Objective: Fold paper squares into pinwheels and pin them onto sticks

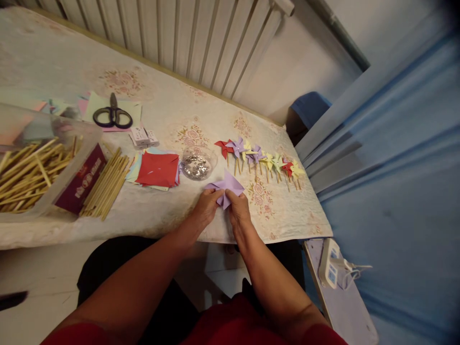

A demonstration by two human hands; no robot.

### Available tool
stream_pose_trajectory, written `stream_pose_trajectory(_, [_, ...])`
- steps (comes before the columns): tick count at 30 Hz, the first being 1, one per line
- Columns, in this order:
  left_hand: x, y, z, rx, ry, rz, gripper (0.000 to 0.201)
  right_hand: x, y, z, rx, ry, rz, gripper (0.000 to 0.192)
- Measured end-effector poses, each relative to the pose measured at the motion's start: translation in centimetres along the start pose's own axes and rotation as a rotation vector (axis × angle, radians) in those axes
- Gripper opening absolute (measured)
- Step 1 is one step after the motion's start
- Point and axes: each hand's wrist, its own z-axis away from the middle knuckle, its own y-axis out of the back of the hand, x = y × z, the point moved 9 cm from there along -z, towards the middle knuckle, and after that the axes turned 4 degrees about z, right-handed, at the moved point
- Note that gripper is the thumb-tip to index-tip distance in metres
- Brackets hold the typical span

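At the near edge of the bench [158, 218], my left hand [205, 207] and right hand [237, 211] pinch the purple paper pinwheel [226, 186] in a grip that, I judge, could crush its folds or, loosened, let them spring open.

From my feed, a white ribbed radiator [201, 43] runs across the top of the frame behind the worktop [168, 110], which wears a pale cloth printed with faded pink flowers. A grey pipe [341, 38] slants down the plain off-white wall [305, 57] at upper right. The whole right side is filled by a blue pleated curtain [402, 167], with a blue cushioned seat [311, 108] tucked in the corner beside it, centre right. At lower right I see a narrow pale lilac board [345, 306] carrying a white power strip [329, 262] with its cable. The light-coloured floor [32, 278] shows at lower left. The light is warm and dim.
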Motion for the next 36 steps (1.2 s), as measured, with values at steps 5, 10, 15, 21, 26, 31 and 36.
stream_pose_trajectory(5, [0.4, -0.2, -0.3, -0.033, -0.013, -0.015, 0.019, -1.2, 2.1, 0.6, 0.006, 0.104, 0.182, 0.023])
stream_pose_trajectory(10, [0.3, -0.1, -0.4, -0.034, -0.006, -0.034, 0.019, -3.9, 5.7, 3.2, 0.251, 0.442, 0.515, 0.021])
stream_pose_trajectory(15, [0.3, 0.1, -0.3, -0.005, -0.001, -0.045, 0.023, -5.1, 3.0, 5.9, 0.053, 0.744, 0.815, 0.027])
stream_pose_trajectory(21, [0.4, -0.3, -0.1, -0.043, -0.01, -0.03, 0.026, -4.9, 1.4, 5.2, -0.054, 0.68, 0.809, 0.021])
stream_pose_trajectory(26, [0.2, -0.5, -0.1, -0.092, 0.0, -0.083, 0.024, -3.1, 2.1, 3.4, -0.017, 0.341, 0.585, 0.018])
stream_pose_trajectory(31, [0.3, -0.7, -0.1, -0.116, -0.023, -0.108, 0.026, -2.6, 1.8, 2.8, 0.012, 0.18, 0.454, 0.022])
stream_pose_trajectory(36, [0.1, -0.5, -0.3, -0.115, -0.028, -0.127, 0.029, -2.5, 1.5, 2.5, 0.008, 0.114, 0.436, 0.023])
